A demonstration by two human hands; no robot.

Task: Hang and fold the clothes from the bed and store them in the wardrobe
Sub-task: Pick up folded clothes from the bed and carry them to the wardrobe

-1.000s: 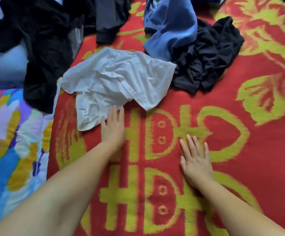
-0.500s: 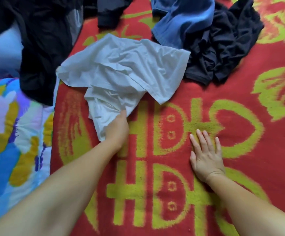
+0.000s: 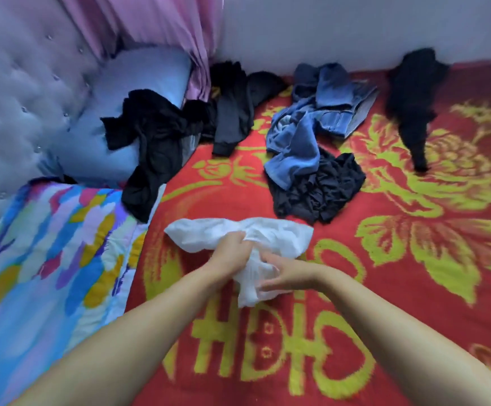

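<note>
- Head view, the hands: the left hand point(image 3: 232, 247) has its fingers curled into the bunched top of the white garment point(image 3: 247, 244); the right hand point(image 3: 282, 275) meets it from the other side, fingers closed on the part that hangs toward the person; both are clamped on the same cloth, just beside each other.
- Head view, the garment: it lies gathered in a crumpled band on the red and yellow blanket point(image 3: 384, 288), near the person's edge of the bed, well apart from the wall.
- Head view, the rest: blue jeans point(image 3: 326, 112) overlap a black heap point(image 3: 320, 191); more black clothes point(image 3: 156, 142) trail off a blue pillow point(image 3: 138, 80); another black piece point(image 3: 414, 104) lies far right; a patterned quilt point(image 3: 48, 259) is at the left.
- Step in hand, as a judgement: picking up the first piece to fold or hang; no wardrobe or hanger shows.
- Next move likely calls for finding the shoulders or hem, shaking the cloth open, then spreading it flat on bare blanket.
</note>
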